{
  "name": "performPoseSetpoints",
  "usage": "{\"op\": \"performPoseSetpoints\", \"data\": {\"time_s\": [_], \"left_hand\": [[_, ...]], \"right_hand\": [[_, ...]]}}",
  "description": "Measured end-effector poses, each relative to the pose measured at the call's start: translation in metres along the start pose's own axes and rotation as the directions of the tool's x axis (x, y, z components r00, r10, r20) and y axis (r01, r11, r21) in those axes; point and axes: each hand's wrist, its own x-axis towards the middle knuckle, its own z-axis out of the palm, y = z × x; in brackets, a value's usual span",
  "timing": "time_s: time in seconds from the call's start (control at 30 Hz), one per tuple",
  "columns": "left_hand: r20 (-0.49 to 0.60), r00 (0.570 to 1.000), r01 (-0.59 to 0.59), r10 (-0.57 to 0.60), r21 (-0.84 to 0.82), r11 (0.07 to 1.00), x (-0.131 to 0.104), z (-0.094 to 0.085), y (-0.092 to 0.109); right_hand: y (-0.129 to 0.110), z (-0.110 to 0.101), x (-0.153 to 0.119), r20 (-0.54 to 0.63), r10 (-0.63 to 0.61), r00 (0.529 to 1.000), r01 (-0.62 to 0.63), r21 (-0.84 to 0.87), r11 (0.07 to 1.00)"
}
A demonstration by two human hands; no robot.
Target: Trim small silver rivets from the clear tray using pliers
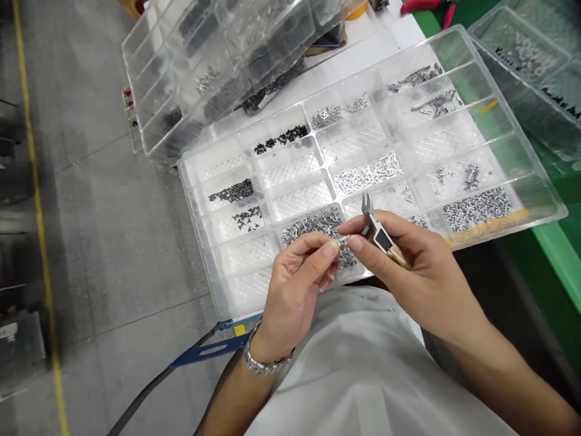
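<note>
My left hand (297,284), with a metal-band watch (267,363) at the wrist, is closed in a pinch. Between its fingertips and those of my right hand (417,272) is a small shiny metal piece (342,241), mostly hidden, perhaps a screw. The right hand also wraps round a pair of cutting pliers (376,229) with pale yellow handles; their jaws point up and away, slightly apart, gripping nothing. Both hands are over the near edge of a clear compartment box (285,203). Directly beneath them lies a compartment of silver screws (313,224).
Other compartments hold black screws (281,139) and silver screws (479,209). A second clear box (158,91) lies tilted at the back left. Another clear bin (521,91) stands at right on a green surface (558,254). Red-handled pliers (429,7) lie at the top.
</note>
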Motion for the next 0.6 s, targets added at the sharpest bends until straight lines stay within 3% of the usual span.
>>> {"op": "performPoseSetpoints", "data": {"time_s": [0.33, 0.6], "left_hand": [[0.036, 0.994, -0.106, 0.105, 0.032, 0.994, -0.012, -0.019, 0.0], [0.131, 0.97, -0.214, 0.206, 0.05, 0.976, -0.019, -0.032, 0.004]], "right_hand": [[-0.012, 0.017, -0.007, 0.037, -0.095, 0.995, 0.1, -0.186, 0.977], [-0.021, 0.018, -0.005, 0.133, 0.04, 0.99, -0.016, -0.176, 0.984]]}}
